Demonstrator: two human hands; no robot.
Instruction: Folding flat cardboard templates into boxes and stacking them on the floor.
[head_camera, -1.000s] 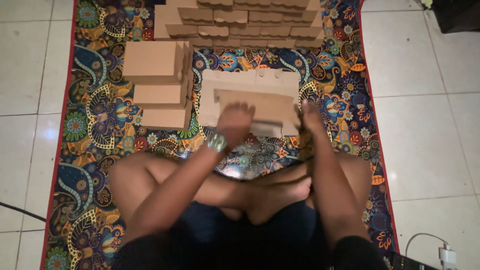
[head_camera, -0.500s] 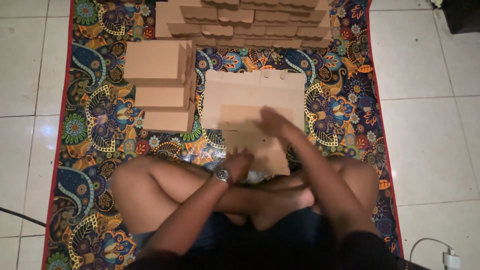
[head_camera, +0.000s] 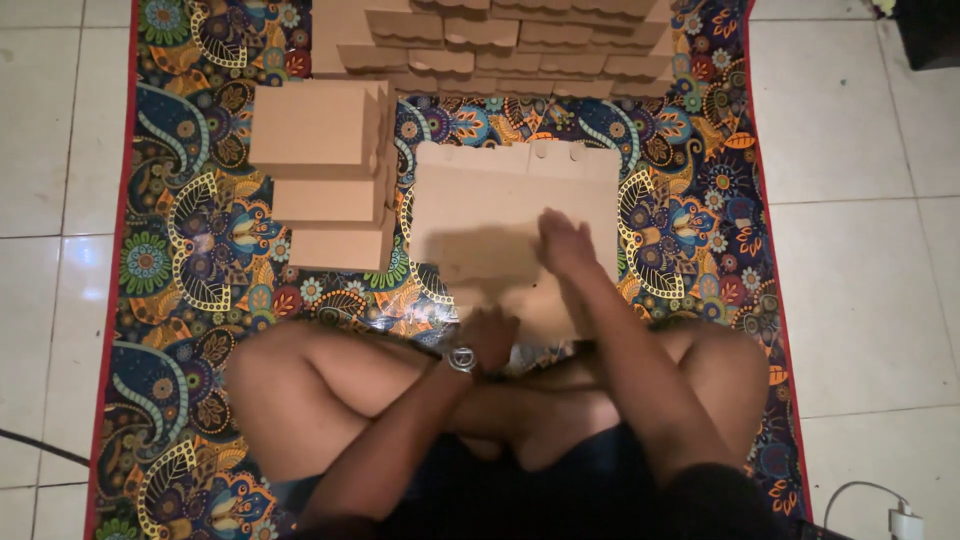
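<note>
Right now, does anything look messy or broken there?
Nothing stands out. The flat cardboard sheet lies square on the patterned mat, under the right hand and left hand; folded boxes sit neatly stacked beside it.

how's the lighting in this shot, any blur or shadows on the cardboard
Head view: dim, warm light, brightest on the floor tiles, which show faint sheen. The right hand is slightly motion-blurred and casts a soft shadow leftward on the flat cardboard sheet. The left hand and the legs sit in darker shade; the folded boxes look sharp.
</note>
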